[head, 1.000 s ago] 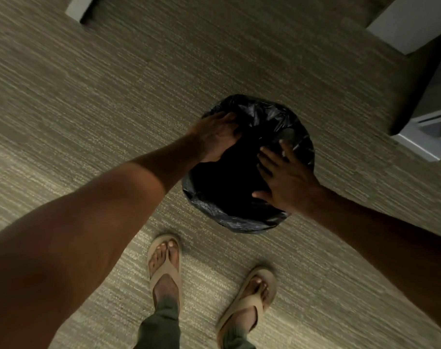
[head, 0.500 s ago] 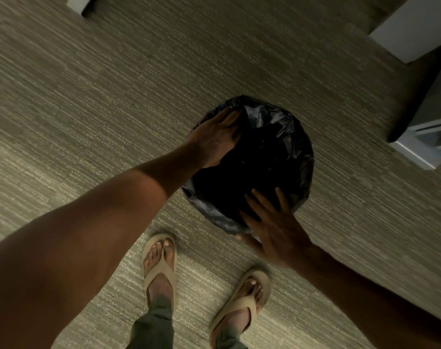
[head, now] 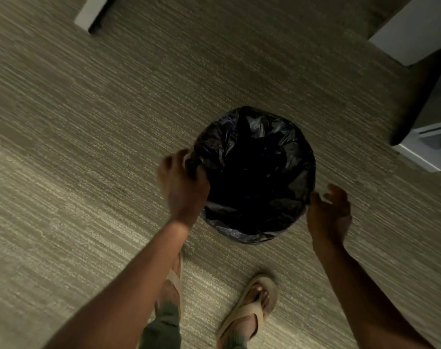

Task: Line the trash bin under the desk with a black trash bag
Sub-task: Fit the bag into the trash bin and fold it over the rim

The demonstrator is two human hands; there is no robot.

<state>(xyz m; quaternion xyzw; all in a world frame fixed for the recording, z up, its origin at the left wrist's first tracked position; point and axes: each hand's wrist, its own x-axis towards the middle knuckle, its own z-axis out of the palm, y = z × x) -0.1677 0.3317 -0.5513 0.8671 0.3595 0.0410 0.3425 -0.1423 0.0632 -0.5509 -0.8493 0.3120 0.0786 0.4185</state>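
Note:
A round trash bin stands on the carpet, wholly covered by a black trash bag (head: 254, 172) that lines its inside and folds over its rim. My left hand (head: 181, 183) is at the bin's left rim, fingers curled on the bag's edge. At the bin's right rim is my right hand (head: 329, 212), fingers spread, with the thumb touching the bag's edge. The bin's own surface is hidden under the bag.
Grey striped carpet lies all around. White desk legs or panels stand at the top left (head: 91, 13), top right (head: 413, 34) and right edge (head: 426, 152). My feet in tan sandals (head: 252, 306) are just below the bin.
My left hand slid from the bin's far left rim down to the left side. My right hand moved from inside the bag out to the right rim. The view is higher.

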